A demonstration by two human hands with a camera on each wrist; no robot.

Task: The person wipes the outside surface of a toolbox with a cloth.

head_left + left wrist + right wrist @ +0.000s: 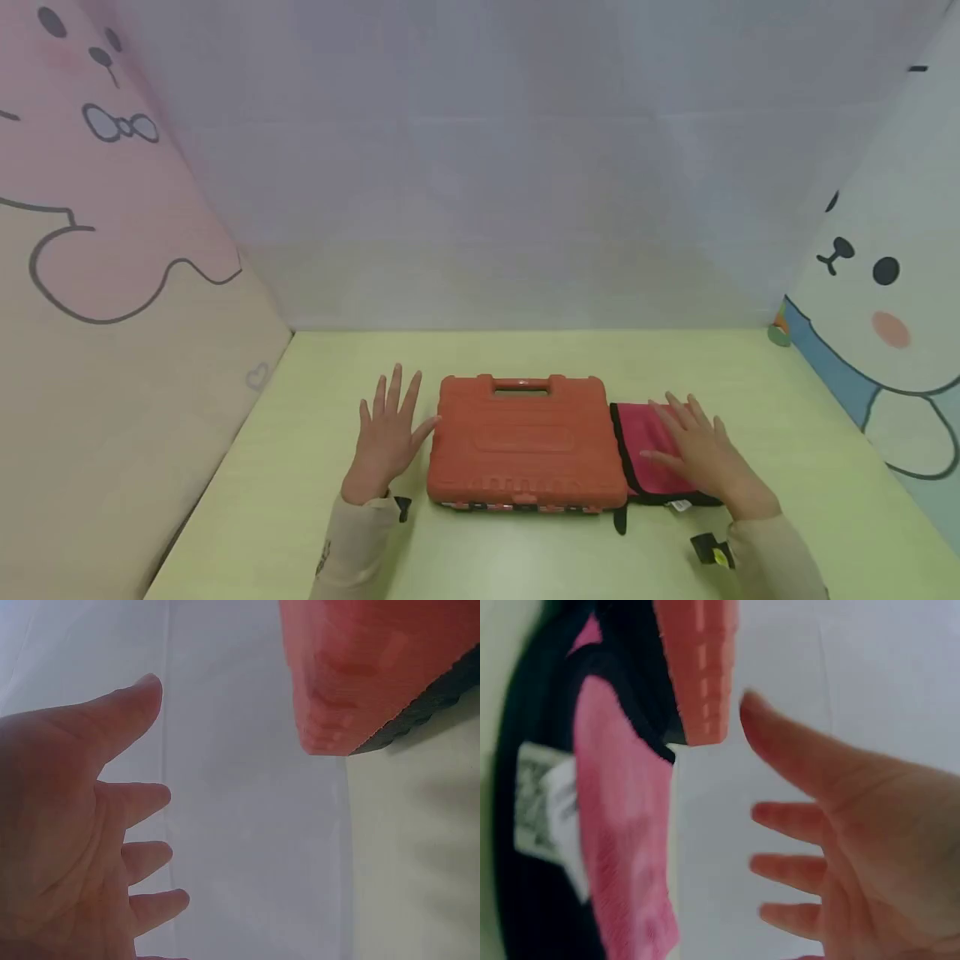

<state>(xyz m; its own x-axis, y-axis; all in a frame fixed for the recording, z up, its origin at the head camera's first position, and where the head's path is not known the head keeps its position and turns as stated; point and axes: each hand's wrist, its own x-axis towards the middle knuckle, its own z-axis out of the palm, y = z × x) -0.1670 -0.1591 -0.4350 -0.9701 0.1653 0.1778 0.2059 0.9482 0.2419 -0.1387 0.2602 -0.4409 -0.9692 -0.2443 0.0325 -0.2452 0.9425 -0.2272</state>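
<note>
An orange-red plastic carrying case (525, 446) with a handle at its far side lies flat and closed on the table. Beside its left edge, my left hand (386, 442) is spread with straight fingers and holds nothing. In the left wrist view that hand (67, 825) is apart from the case (360, 682). My right hand (701, 454) spreads over a pink fabric piece with black edging (652, 425), right of the case. The right wrist view has this hand (885, 832) raised off the pink fabric (630, 825), gripping nothing; a white label hangs at the fabric's edge.
The pale yellow-green table (510, 558) meets a whitish back wall (510, 208). Side panels with cartoon animals (112, 183) close in the left and right. A black strap end (620, 521) sticks out near the case's front right corner.
</note>
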